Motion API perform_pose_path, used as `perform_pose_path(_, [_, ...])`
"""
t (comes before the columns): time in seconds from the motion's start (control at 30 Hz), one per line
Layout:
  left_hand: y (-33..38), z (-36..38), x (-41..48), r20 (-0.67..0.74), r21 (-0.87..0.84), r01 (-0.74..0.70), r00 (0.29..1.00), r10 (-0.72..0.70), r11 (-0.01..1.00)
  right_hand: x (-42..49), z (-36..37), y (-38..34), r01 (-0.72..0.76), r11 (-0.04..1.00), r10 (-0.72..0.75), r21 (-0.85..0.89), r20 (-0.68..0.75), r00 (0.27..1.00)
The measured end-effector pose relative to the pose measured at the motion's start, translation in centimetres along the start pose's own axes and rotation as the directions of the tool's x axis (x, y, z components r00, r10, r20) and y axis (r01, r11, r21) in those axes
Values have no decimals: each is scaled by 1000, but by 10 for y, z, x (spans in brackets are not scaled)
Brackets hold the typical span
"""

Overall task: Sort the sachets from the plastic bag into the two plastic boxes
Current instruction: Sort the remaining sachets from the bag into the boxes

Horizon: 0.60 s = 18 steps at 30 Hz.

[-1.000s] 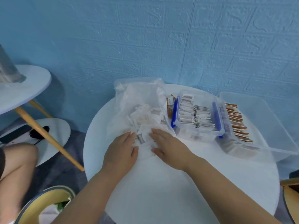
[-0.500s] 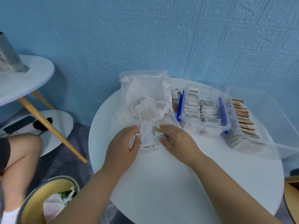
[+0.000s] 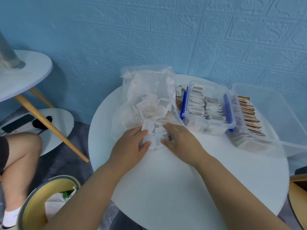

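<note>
A clear plastic bag (image 3: 149,87) full of white sachets (image 3: 150,108) lies on the round white table (image 3: 182,180). At its near mouth, my left hand (image 3: 131,146) and my right hand (image 3: 181,140) each grip a bunch of white sachets (image 3: 155,135) between them, fingers curled round the pile. To the right stands a clear box with blue clips (image 3: 207,108) holding rows of white sachets. Further right, a larger clear box (image 3: 269,117) holds a row of brown-edged sachets (image 3: 249,117).
A few brown sachets (image 3: 179,95) lie between bag and clipped box. A second person's leg (image 3: 18,156) is at the left, beside a small white table with wooden legs (image 3: 25,75). A yellow bin (image 3: 41,205) stands below left. A blue wall is behind.
Both hands went from lying flat on the bag's mouth to curling round a bunch of sachets and drawing it a little toward me. The camera has shifted.
</note>
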<state>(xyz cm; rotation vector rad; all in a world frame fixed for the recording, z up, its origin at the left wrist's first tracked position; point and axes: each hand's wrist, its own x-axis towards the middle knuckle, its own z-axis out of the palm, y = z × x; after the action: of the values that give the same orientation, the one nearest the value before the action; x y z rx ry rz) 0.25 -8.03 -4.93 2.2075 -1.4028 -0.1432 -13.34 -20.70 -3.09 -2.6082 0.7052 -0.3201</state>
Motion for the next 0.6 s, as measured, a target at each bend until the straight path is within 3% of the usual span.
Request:
perform_pose_path(0.13, [4, -5, 7, 110, 52, 13, 994, -19, 999, 6, 1, -1, -40, 999, 42, -31, 40, 998])
perform_pose_path(0.4, [7, -16, 5, 112, -50, 160, 982, -153, 986, 14, -7, -1, -66, 995, 80, -80, 176, 981])
perform_pose_path(0.6, [9, -25, 5, 105, -135, 182, 980, -169, 974, 19, -16, -5, -110, 994, 110, -14, 217, 970])
